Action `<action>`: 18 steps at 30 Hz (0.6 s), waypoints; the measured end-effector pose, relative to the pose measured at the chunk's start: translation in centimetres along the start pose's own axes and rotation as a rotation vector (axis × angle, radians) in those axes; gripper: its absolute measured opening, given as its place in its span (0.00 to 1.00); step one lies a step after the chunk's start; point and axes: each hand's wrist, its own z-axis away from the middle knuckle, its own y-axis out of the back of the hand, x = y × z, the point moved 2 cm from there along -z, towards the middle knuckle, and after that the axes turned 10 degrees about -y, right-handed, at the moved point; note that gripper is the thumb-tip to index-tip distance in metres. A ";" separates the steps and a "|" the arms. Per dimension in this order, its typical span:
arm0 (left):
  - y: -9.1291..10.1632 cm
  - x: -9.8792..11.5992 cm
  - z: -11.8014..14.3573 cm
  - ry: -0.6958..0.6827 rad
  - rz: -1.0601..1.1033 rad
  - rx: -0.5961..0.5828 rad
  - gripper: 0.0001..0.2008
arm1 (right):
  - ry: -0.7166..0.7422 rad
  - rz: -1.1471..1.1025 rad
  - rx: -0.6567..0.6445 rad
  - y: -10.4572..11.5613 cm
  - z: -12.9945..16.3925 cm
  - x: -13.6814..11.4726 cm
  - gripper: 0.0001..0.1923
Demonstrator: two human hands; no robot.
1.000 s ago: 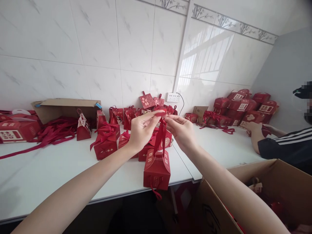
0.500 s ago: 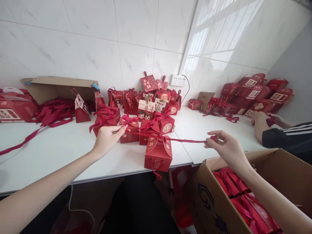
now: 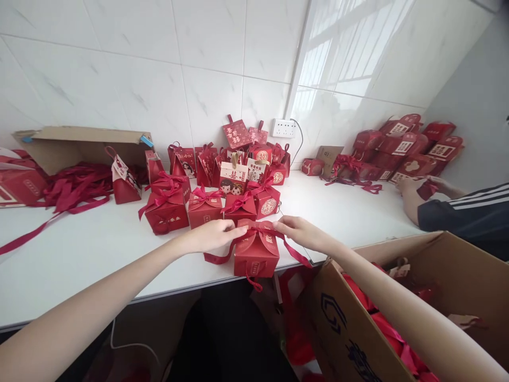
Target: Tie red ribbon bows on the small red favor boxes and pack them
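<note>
A red gift box (image 3: 255, 257) with gold lettering stands at the front edge of the white table. Across its folded top runs a dark red ribbon (image 3: 295, 251), knotted in the middle, its two tails hanging out to the sides. My left hand (image 3: 217, 234) is closed on the ribbon just left of the knot, fingertips at the box top. On the other side my right hand (image 3: 301, 231) pinches the ribbon close to the box's right top edge. A twisted cord handle (image 3: 254, 284) dangles from the front of the box. Fingertip detail is small.
Several ribbon-tied red boxes (image 3: 167, 207) stand behind. At left lies a heap of loose ribbon (image 3: 79, 185) by a cardboard box (image 3: 91, 133). A large open carton (image 3: 318, 313) of red boxes sits at lower right. Beyond it, a co-worker's hands (image 3: 411, 185) work near stacked boxes (image 3: 405, 143).
Both hands have come inward to the knot from wide apart. The ribbon, stretched straight sideways before, now droops in tails on both sides of the box.
</note>
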 end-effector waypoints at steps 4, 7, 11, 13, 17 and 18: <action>-0.7 -1.3 -0.2 -0.043 0.313 -0.108 0.26 | -0.070 -0.273 -0.226 -1.2 -0.3 0.7 0.27; -1.4 -1.7 0.3 -0.081 0.416 -0.115 0.25 | -0.097 -0.324 -0.287 -1.2 0.4 1.0 0.28; -2.0 -1.4 1.1 -0.060 0.332 -0.091 0.21 | -0.110 -0.358 -0.310 -1.1 1.2 1.3 0.26; -2.1 -1.3 1.2 -0.043 0.386 -0.113 0.20 | -0.121 -0.429 -0.316 -1.2 1.5 1.4 0.24; -2.2 -1.8 0.9 -0.050 0.581 -0.194 0.19 | -0.171 -0.523 -0.330 -1.3 1.9 1.7 0.23; -2.2 -2.1 0.8 -0.069 0.621 -0.207 0.20 | -0.189 -0.507 -0.329 -1.2 2.0 1.8 0.24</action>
